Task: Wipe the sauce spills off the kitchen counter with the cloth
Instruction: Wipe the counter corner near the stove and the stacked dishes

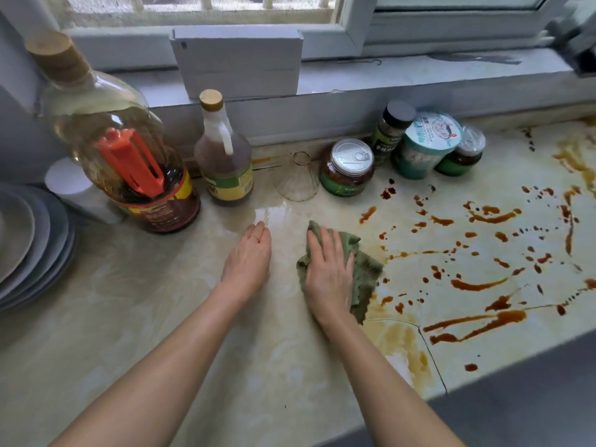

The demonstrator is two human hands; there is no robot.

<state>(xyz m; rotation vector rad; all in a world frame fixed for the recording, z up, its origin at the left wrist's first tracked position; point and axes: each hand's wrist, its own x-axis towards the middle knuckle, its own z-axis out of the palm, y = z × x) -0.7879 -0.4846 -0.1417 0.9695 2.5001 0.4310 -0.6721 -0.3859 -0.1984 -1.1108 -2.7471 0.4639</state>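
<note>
The right hand (327, 272) presses flat, fingers straight, on the green cloth (364, 272) near the middle of the tabletop (161, 317). The left hand (248, 256) rests just left of the cloth, fingers loosely extended, holding nothing. Brown sauce spills (483, 285) cover the tabletop right of the cloth.

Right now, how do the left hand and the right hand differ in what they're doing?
The right hand lies flat on the green cloth; the left hand rests on bare counter. The right hand is beside the sauce spills; the left hand is on the spill-free side. Both are open, palms down.
</note>
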